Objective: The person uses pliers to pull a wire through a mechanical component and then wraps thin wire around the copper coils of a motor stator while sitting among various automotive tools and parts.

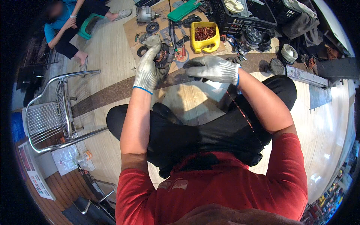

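My left hand (pixel 150 67), in a grey-white work glove with a blue cuff, is closed round a dark, ring-shaped motor part (pixel 164 56) with copper windings. Its palm and fingers hide part of it. My right hand (pixel 215 69), gloved alike, hovers to the right of that part with its fingers stretched out leftward, and I see nothing in it. A thin copper-coloured strand (pixel 240 110) runs below the right wrist across my black trousers. Beyond the left hand, a pale round part (pixel 153 40) and a black ring (pixel 153 27) lie on cardboard.
A yellow cut-open jug (pixel 205 36) holds copper-coloured scraps. Around it are a green case (pixel 184 10), a metal motor housing (pixel 146 15), black crates (pixel 245 17) and scattered tools. A metal chair (pixel 48 112) stands at left. Another person (pixel 62 28) sits at far left.
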### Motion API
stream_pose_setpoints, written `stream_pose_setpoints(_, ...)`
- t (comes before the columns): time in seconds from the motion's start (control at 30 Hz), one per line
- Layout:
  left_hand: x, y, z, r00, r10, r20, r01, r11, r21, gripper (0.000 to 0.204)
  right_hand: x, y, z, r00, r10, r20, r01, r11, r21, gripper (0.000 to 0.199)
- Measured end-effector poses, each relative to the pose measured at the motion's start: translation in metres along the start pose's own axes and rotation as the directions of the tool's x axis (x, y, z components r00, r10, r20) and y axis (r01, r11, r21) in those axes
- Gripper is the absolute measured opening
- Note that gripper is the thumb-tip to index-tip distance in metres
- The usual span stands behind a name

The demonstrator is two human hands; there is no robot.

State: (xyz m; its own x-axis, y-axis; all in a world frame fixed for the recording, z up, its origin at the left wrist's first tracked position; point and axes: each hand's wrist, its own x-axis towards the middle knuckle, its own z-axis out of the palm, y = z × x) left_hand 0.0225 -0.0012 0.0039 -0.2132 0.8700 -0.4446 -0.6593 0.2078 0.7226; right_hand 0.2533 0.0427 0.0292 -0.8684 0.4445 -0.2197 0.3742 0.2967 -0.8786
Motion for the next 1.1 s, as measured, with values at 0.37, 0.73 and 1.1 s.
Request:
stream_pose_setpoints(0.37,0.004,-0.009,0.001,1.000,0.009,0.012,-0.007,0.989,-0.147,0.019,0.025,-0.003,0.039,0.935,-0.099,-0.341,0.062,0.991,-0.116,0.021)
stream_pose_setpoints(0.73,0.026,0.024,-0.033,0.994,0.077,0.083,-0.056,0.972,-0.230,0.013,-0.014,0.017,0.064,0.952,-0.236,-0.194,0.211,0.967,-0.143,0.028)
stream_pose_setpoints(1.1,0.009,0.013,-0.002,0.951,0.287,-0.116,-0.259,0.943,0.211,0.031,-0.014,0.003,0.042,0.983,0.167,0.071,-0.157,0.980,-0.124,0.058)
